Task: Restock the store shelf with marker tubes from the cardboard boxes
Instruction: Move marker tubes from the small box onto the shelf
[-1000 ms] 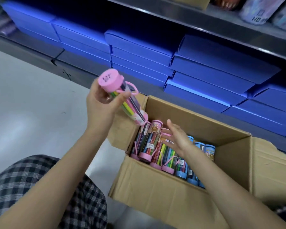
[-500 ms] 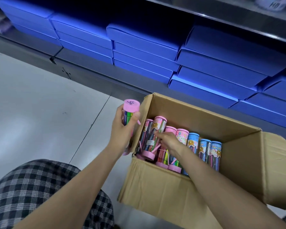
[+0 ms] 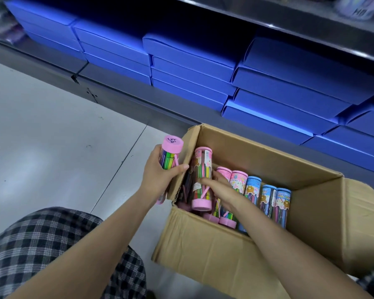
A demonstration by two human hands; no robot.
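Observation:
An open cardboard box stands on the floor below the shelf. Inside it lie several marker tubes, pink-capped ones at the left and blue-capped ones at the right. My left hand grips a pink-capped marker tube upright, just outside the box's left flap. My right hand reaches into the box and its fingers curl round a second pink marker tube, which is lifted above the others.
Stacks of flat blue boxes fill the bottom shelf behind the cardboard box. A grey shelf edge runs above them. Grey tiled floor lies to the left. My checked trouser leg is at lower left.
My left hand has lowered its pink tube from high in the air to beside the box flap. My right hand has closed on a pink tube in the box and raised it.

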